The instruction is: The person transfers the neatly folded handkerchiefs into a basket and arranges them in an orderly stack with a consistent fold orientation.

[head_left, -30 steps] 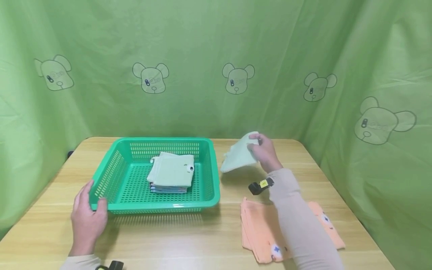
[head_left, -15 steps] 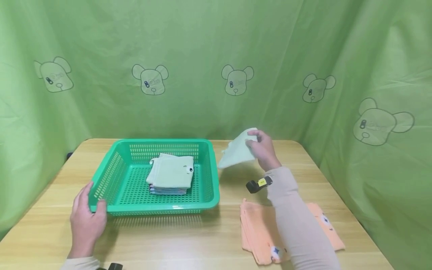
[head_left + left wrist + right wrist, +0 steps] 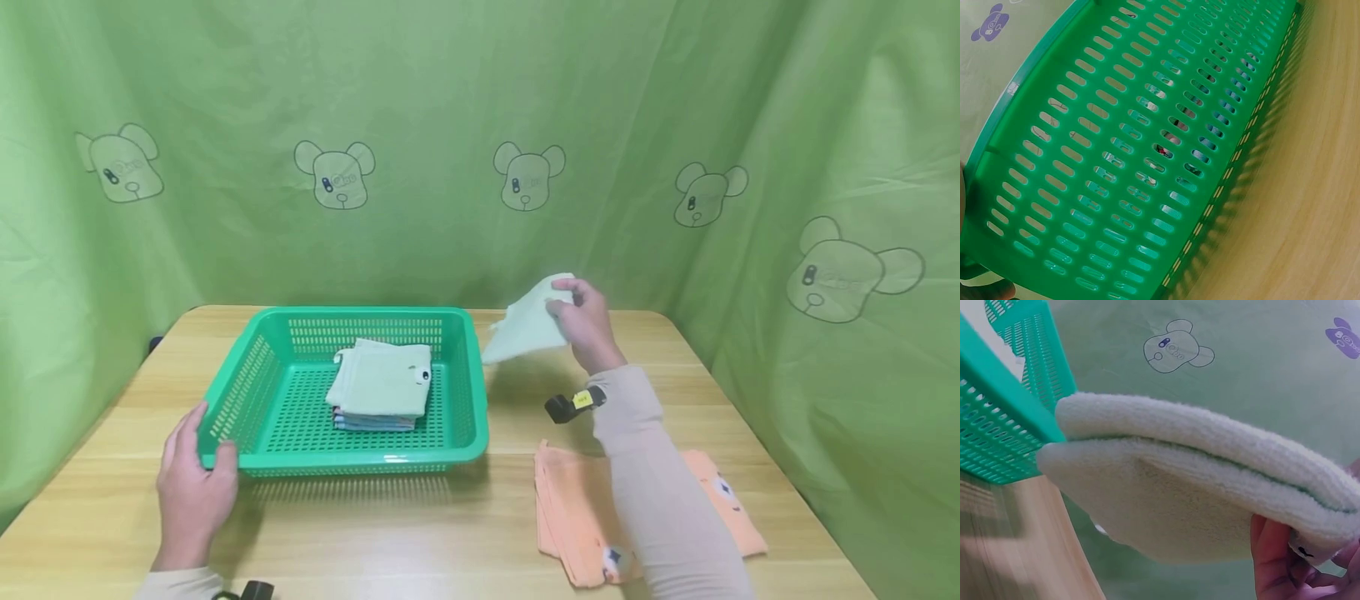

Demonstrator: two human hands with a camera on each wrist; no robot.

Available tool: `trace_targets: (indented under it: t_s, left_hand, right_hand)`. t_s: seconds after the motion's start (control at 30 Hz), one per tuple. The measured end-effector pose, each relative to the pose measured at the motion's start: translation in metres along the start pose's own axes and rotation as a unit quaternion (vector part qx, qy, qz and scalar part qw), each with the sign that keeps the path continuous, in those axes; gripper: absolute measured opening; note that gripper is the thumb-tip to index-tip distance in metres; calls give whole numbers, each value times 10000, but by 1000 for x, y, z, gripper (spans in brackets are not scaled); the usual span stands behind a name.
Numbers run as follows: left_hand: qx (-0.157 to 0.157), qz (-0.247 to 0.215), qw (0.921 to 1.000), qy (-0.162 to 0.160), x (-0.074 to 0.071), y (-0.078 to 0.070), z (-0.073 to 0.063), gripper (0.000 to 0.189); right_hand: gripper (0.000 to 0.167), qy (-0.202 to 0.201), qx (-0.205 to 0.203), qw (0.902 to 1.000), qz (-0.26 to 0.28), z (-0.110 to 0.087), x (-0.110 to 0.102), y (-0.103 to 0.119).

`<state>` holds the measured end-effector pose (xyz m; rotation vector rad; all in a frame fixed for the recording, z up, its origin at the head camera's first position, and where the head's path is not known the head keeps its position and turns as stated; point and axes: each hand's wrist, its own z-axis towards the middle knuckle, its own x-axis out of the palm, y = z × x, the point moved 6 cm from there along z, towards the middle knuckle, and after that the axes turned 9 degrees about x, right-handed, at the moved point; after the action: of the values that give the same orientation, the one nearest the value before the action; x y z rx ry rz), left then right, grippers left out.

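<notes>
My right hand [image 3: 587, 323] pinches a folded pale green towel [image 3: 531, 322] by its right edge, off the table to the right of the basket. In the right wrist view the towel [image 3: 1166, 481] shows thick folded layers, with thumb and fingers at one corner. My left hand [image 3: 197, 483] grips the front left corner of a green plastic basket [image 3: 360, 460], thumb by the front rim and fingers along the left side. Inside the basket lies a stack of folded towels [image 3: 382, 380], a pale green one with a small face on top and bluish ones beneath.
Two orange towels with printed faces, a nearer one [image 3: 577, 508] and a farther one [image 3: 742, 525], lie under the right forearm [image 3: 667, 492], partly covered. The wooden table [image 3: 360, 542] meets green curtains [image 3: 435, 242] at the back and sides.
My right hand has lifted the pale green towel slightly higher and a little to the left. My left hand and the basket stay where they were.
</notes>
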<state>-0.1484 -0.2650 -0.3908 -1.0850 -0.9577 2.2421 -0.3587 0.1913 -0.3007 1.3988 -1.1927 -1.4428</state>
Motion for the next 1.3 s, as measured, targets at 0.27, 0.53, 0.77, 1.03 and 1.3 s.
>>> trace_targets:
  t_s: [0.27, 0.53, 0.77, 1.03, 1.3]
  left_hand:
    - [31, 23, 10000, -48, -2, -1, 0, 59]
    - [8, 76, 10000, -50, -2, 1, 0, 59]
    - [35, 70, 10000, -45, -1, 2, 0, 59]
    - [86, 40, 9999, -105, -1, 2, 0, 59]
    - [141, 6, 9998, -160, -1, 1, 0, 59]
  right_hand:
    - [39, 4, -12, 9991, 431, -4, 5, 10]
    - [41, 20, -29, 9974, 718, -9, 13, 21]
    - [40, 59, -44, 9963, 857, -11, 19, 29]
    - [38, 158, 7, 9931, 1164, -13, 31, 33]
    - [35, 282, 97, 9903, 1355, -13, 45, 31]
